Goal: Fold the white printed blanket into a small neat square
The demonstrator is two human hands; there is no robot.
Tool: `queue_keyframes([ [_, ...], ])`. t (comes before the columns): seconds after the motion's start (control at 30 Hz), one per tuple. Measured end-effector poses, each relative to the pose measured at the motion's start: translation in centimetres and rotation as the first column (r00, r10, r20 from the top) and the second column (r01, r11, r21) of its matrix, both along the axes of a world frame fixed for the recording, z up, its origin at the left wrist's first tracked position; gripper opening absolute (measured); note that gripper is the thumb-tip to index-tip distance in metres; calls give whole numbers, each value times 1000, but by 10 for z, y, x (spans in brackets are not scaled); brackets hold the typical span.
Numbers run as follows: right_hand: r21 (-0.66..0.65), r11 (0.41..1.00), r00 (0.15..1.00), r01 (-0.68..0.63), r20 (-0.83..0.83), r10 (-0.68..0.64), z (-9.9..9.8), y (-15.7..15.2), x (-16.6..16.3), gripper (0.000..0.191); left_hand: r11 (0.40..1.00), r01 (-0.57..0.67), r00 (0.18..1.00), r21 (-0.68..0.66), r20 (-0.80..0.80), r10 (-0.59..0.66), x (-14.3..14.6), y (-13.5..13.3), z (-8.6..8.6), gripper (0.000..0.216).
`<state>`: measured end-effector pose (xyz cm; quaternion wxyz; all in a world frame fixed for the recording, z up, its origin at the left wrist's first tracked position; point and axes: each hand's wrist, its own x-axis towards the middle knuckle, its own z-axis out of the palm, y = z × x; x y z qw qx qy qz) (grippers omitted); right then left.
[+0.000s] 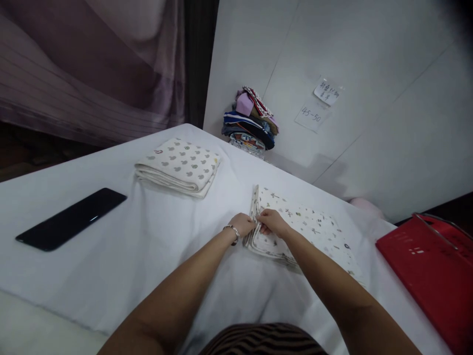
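We see the white folded cloth with small prints [314,217] lying flat on the white-covered table [155,276], ahead of us, mostly to the right of both hands. Left hand [243,225], with bracelet [233,232], at the cloth's left edge, fingertips pinched on the layers. Right hand [272,222] just beside it, over the same edge, thumb and fingers clamped on the cloth; we can't tell how many layers. Right forearm passes over the cloth. Second folded cloth, grey motifs [185,162], lies farther left, apart from both hands.
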<state>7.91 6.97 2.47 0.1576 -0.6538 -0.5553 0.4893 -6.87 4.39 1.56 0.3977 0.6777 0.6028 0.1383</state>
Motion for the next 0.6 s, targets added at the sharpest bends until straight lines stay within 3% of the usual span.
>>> queue_keyframes([
  [0.13,34,999,997,-28,75,25,-2,0,-5,13,1000,0,1000,12,-6,0,0,1,0,37],
  [0.37,23,996,995,-88,59,86,8,-1,-6,21,998,0,1000,56,-24,2,3,-1,-8,32],
  [0.47,189,968,964,-164,240,116,11,14,-3,24,997,-34,998,71,-48,38,6,-3,-10,26],
  [0.6,491,817,853,-303,522,2,9,44,4,15,996,-62,996,70,-57,66,7,-5,-8,25],
])
